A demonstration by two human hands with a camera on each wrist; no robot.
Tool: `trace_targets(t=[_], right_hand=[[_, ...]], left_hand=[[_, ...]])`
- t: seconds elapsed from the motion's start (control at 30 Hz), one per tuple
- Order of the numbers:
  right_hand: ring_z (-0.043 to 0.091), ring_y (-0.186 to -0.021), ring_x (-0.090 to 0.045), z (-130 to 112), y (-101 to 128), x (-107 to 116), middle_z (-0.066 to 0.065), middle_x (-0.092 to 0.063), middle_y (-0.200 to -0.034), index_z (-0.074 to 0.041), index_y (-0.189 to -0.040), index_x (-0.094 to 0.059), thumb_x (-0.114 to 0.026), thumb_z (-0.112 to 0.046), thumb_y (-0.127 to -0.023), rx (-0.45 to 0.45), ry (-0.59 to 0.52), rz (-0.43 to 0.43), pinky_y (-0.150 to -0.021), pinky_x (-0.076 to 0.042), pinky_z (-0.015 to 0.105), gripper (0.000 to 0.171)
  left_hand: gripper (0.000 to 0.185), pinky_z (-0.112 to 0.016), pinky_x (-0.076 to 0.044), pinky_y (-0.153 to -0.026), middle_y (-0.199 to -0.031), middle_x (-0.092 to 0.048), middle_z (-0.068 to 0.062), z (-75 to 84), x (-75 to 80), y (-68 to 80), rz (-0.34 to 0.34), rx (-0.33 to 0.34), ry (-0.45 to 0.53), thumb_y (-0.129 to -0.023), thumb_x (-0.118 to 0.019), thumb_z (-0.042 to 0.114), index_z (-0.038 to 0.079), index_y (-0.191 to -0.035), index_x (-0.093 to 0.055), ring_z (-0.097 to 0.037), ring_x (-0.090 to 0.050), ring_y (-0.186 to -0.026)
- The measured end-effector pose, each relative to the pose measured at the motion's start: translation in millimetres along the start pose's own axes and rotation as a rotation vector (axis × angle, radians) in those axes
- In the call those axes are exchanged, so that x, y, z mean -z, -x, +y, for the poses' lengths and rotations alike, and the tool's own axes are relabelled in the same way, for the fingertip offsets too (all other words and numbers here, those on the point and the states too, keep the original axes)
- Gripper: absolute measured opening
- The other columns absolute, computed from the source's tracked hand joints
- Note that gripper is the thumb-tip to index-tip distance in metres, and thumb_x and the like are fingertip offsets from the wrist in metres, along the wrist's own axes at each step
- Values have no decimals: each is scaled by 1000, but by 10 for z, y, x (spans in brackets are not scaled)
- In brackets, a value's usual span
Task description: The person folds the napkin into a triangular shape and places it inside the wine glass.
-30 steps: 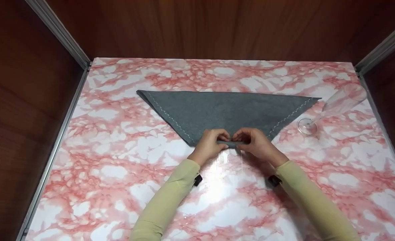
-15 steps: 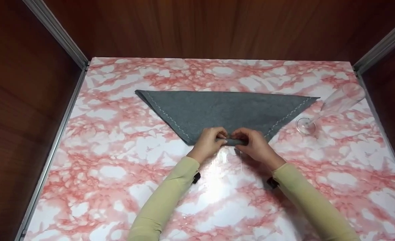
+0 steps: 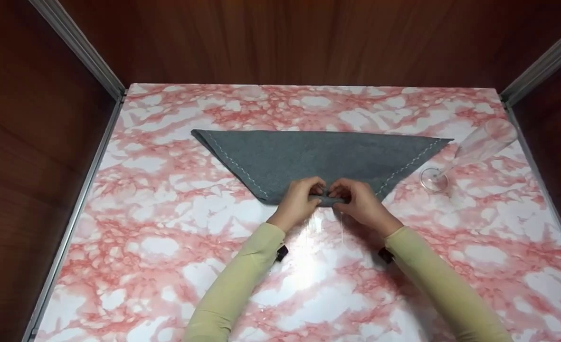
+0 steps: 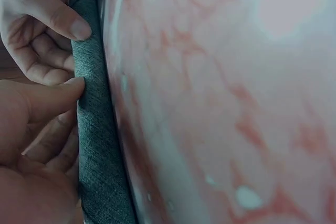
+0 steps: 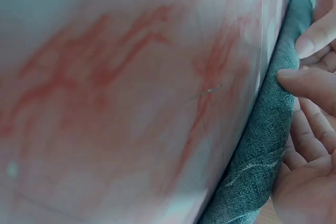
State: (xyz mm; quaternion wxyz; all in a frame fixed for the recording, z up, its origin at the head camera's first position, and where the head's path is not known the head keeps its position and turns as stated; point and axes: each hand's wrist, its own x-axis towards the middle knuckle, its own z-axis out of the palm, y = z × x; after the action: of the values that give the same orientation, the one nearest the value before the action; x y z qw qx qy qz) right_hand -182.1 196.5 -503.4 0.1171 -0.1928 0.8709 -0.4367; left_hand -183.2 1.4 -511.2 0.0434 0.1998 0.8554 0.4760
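A dark grey cloth napkin with white stitching near its slanted sides lies on the table, its long straight edge at the back. The near edge is rolled up into a narrow tube, seen as a rolled edge in the left wrist view. My left hand pinches this roll left of its middle, thumb in front and fingers curled behind. Close beside it, my right hand pinches the same roll in the same way. In the right wrist view the thumbs nearly meet on the roll, and white stitching runs across it.
A clear stemmed glass lies on its side at the right, its round foot close to the napkin's right corner. Wooden panels enclose the red-and-white marbled table at the back and both sides.
Both hands have shifted slightly away from the body, and the napkin's near edge is rolled a little further. The glass rests where it was.
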Motion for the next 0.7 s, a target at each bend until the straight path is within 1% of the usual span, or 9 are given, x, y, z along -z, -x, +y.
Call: trace_targets(t=[0.17,0.27,0.47,0.7], right_hand=[[20,-91,-63,8,-15,12,6,-65,-100,-6,-107,-64,-68,4,-84,-25,-25,-1,-78,-53,38,26],[20,-91,-64,5,-19,10,6,-66,-99,-6,-106,-65,-68,4,-85,-31,-46,-4,-77,-53,37,24],[20,-90,-64,2,-25,6,6,-66,-99,-5,-105,-65,-67,3,-86,-47,-79,-14,-77,-53,37,21],[21,-94,-63,10,-14,-12,7,-65,-102,-4,-108,-64,-65,4,-86,-37,-85,-6,-81,-52,38,23]], left_hand=[[41,-23,-50,-81,-96,-68,-8,-8,-2,1,-47,4,64,-73,-71,-15,4,-109,-65,-18,-64,-93],[44,-22,-50,-80,-94,-69,-7,-31,-4,6,-57,11,71,-71,-72,-17,4,-110,-64,-17,-64,-92],[43,-21,-49,-80,-91,-70,-4,-51,-7,5,-55,14,49,-73,-75,-12,4,-111,-63,-13,-65,-90],[36,-20,-49,-82,-93,-70,-5,-56,-3,-2,-55,28,57,-77,-73,-10,3,-109,-63,-14,-65,-90]])
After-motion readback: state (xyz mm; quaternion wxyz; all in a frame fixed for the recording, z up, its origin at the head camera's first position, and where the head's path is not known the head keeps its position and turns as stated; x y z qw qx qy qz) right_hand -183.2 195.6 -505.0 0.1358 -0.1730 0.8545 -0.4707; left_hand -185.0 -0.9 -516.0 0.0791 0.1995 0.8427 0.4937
